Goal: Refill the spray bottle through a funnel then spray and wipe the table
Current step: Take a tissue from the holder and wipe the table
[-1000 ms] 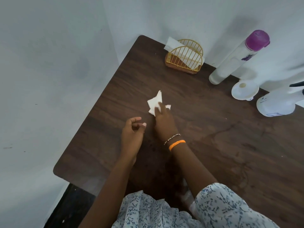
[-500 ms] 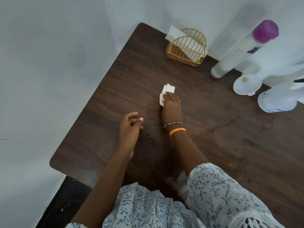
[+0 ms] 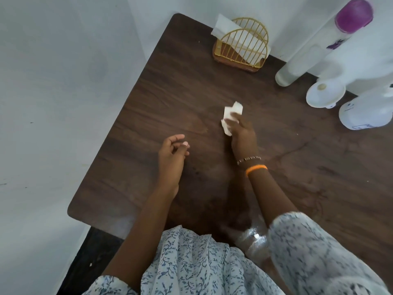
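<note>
Right hand (image 3: 242, 135) presses a folded white tissue (image 3: 230, 118) onto the dark wooden table (image 3: 180, 92), near its middle.

The right arm reaches forward from a flowered sleeve, wrist ringed by an orange band and a beaded bracelet; its fingers curl over the tissue, pinching it against the table while the paper sticks out ahead of the knuckles. The left hand (image 3: 172, 158) hovers just left of it, apart from the tissue, holding nothing, fingers loosely curled with the thumb near the fingertips. A wet sheen (image 3: 255, 237) lies on the table by the right elbow. At the far right stand the white spray bottle (image 3: 365, 112), the white funnel (image 3: 325, 95) just beside it, and a tall purple-capped can (image 3: 314, 50). A gold wire napkin holder (image 3: 242, 46) sits at the far edge.
</note>
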### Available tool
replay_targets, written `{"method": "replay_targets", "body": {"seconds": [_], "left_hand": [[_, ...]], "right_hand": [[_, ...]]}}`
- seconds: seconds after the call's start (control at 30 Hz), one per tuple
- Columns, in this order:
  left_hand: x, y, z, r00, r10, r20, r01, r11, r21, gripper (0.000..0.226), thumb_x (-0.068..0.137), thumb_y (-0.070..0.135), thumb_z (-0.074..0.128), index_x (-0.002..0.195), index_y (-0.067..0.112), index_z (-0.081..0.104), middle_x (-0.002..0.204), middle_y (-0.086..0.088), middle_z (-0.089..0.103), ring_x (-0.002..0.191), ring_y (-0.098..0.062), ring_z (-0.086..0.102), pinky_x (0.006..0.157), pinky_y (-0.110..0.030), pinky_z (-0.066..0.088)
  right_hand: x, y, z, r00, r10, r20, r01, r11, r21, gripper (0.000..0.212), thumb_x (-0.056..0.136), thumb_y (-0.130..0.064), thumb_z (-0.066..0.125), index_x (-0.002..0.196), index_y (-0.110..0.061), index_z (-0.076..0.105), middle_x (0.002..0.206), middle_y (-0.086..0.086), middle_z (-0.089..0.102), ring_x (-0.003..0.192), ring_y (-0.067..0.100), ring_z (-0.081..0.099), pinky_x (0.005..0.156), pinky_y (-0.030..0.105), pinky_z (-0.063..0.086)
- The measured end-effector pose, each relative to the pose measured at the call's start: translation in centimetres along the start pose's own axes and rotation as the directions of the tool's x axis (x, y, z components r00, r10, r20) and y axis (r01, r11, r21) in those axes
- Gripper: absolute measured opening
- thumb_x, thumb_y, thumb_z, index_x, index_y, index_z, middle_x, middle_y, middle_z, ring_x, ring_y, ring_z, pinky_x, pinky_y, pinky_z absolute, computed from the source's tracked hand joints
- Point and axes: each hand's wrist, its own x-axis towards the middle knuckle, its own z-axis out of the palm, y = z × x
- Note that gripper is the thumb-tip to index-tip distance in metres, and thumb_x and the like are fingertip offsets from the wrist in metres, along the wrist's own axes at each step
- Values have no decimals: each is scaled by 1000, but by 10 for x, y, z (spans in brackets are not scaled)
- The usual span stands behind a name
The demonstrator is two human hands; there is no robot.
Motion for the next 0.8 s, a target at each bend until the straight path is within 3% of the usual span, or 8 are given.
{"method": "replay_targets", "body": {"seconds": [0.07,0.13,0.23,0.4,0.53,0.6,0.7,0.8], "left_hand": [[-2,-2,2,1000,-3,2,3,1000,-15,18,92,10,53,105,20,58,83,3,62,73,-5,57,68,-15,47],[-6,-1,1,999,5,-46,-8,998,-60,17,91,8,53,100,21,59,81,3,61,70,-3,56,65,-13,47],[-9,1,-4,985,65,-161,-88,986,-140,19,89,3,53,94,20,59,82,1,60,70,-2,57,66,-13,48],[-8,7,-15,973,118,-199,-149,978,-147,21,90,2,52,92,22,59,82,1,60,72,0,59,66,-14,47],[-9,7,-15,975,121,-185,-144,982,-120,20,91,3,52,92,22,59,86,2,61,78,-3,59,67,-14,48],[-12,4,-12,980,114,-164,-132,986,-104,18,91,4,52,93,21,59,84,2,61,78,-3,59,68,-14,48],[-17,-2,-7,987,96,-126,-109,989,-96,18,91,4,51,92,20,58,84,1,61,77,-4,58,68,-15,47],[-20,-7,-3,990,91,-106,-101,991,-91,16,91,3,51,93,17,59,82,0,59,73,-2,56,67,-13,46]], "right_hand": [[14,-20,12,999,-17,-29,15,999,-45,36,86,-16,41,107,-2,67,123,18,59,115,34,56,97,33,43],[13,-44,23,986,-162,29,164,985,-62,42,85,-16,36,111,-6,66,124,18,60,116,34,56,96,41,45],[-24,-64,41,891,-402,210,410,912,7,37,87,-15,43,117,-9,63,127,16,59,119,34,54,96,44,45],[-69,-27,25,723,-613,318,612,783,117,31,83,0,60,112,-9,66,122,13,63,115,31,58,97,37,47],[-29,16,-8,916,-360,177,368,930,-17,30,85,1,57,112,-9,66,122,17,62,114,33,58,106,28,32],[-14,31,-26,990,-139,23,141,984,-109,34,84,-2,48,111,-10,67,123,14,62,113,31,58,100,34,40],[-25,23,-23,990,55,-131,-68,993,-99,38,82,-8,42,111,-8,67,121,17,62,111,35,58,96,44,46],[-68,-15,6,997,-37,-63,33,997,-66,43,83,-10,36,114,-6,65,122,20,61,111,37,59,96,39,44]]}}
